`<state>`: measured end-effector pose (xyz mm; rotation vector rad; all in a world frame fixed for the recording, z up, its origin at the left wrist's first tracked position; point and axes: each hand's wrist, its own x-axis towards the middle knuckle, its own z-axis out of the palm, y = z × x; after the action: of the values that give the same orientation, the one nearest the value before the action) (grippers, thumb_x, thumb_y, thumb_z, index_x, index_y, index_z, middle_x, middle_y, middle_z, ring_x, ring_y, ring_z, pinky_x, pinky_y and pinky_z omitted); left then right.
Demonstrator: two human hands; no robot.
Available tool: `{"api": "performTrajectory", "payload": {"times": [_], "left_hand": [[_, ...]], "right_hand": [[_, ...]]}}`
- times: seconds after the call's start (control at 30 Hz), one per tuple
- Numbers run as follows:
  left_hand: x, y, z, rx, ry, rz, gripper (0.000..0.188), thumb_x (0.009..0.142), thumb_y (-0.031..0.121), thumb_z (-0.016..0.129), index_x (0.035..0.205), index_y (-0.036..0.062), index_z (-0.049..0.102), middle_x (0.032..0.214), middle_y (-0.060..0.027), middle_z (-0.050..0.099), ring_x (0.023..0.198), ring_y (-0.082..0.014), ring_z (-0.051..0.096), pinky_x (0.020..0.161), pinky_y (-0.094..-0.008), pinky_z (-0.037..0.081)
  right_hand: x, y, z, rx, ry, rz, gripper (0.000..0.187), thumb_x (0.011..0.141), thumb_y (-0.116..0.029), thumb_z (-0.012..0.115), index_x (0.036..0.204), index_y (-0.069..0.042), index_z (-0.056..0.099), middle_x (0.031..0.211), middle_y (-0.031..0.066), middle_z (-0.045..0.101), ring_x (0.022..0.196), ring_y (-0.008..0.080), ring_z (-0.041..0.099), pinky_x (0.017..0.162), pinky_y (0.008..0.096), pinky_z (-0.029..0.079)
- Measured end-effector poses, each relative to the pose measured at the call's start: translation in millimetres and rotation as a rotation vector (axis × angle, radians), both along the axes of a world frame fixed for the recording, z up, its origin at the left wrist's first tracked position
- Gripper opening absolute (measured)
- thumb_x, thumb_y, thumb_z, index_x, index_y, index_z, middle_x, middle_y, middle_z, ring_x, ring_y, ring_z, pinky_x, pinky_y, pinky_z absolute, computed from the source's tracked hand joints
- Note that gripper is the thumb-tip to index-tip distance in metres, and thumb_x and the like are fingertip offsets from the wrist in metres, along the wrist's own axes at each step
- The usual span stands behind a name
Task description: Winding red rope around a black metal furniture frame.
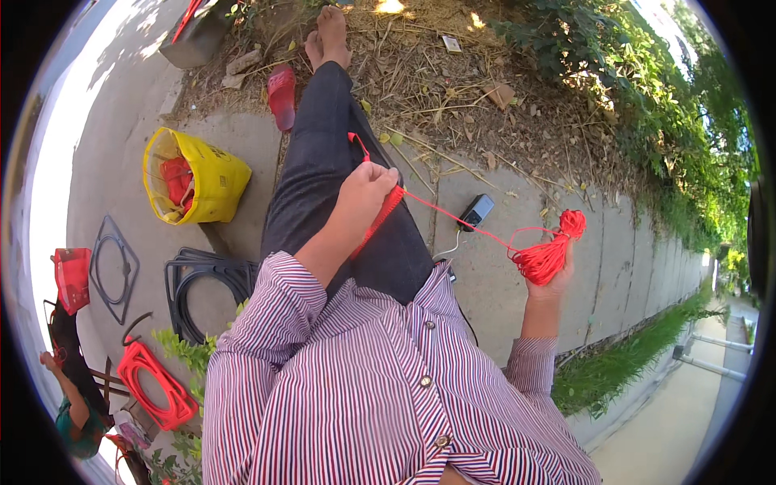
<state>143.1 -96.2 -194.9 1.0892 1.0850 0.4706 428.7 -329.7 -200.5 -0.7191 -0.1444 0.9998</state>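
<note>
Pinches a red strip [378,220] between closed fingertips of the left hand [364,194], near the right edge of dark trousers [303,182], and grasps a red cord bundle [540,260] in the right hand [556,283], with fingers mostly hidden behind it.

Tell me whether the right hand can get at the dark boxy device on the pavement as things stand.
Probably not straight away: the right hand is busy holding the red cord bundle, and the red strand runs close by the dark boxy device in view. Otherwise, the way between them looks open.
</note>
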Motion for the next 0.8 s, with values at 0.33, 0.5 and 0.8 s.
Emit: {"api": "performTrajectory", "payload": {"times": [0.33,0.5,0.8], "left_hand": [[-4.5,-58.0,51.9,0.291,-0.346,-0.199,0.033,0.085,0.016,0.069,0.114,0.0021,0.061,0.115,-0.0087,0.061,0.101,-0.0198,0.059,0.092,-0.0326,0.046],[-23.6,-5.0,46.4,-0.003,-0.707,0.027,0.032,0.087,0.000,0.059,0.119,0.0005,0.056,0.112,-0.0079,0.063,0.102,-0.0166,0.061,0.093,-0.0334,0.047],[-2.0,34.7,7.6,1.186,0.739,-0.577,0.027,0.069,0.006,0.067,0.095,0.0041,0.062,0.089,-0.0102,0.058,0.091,-0.0314,0.057,0.079,-0.0398,0.047]], "right_hand": [[-154.7,91.9,5.3,-0.099,0.214,0.479,0.046,0.092,-0.034,0.059,0.123,-0.001,0.052,0.102,0.0090,0.065,0.088,0.0171,0.063,0.080,0.0302,0.052],[-105.0,133.1,7.7,-0.118,-0.248,0.836,0.034,0.094,-0.029,0.057,0.114,-0.001,0.060,0.090,0.0063,0.066,0.072,0.0127,0.059,0.063,0.0254,0.047],[-108.1,186.6,-14.3,-0.322,-1.422,0.726,0.050,0.075,-0.019,0.072,0.120,-0.002,0.060,0.104,0.0140,0.064,0.099,0.0237,0.060,0.086,0.0330,0.047]]}}
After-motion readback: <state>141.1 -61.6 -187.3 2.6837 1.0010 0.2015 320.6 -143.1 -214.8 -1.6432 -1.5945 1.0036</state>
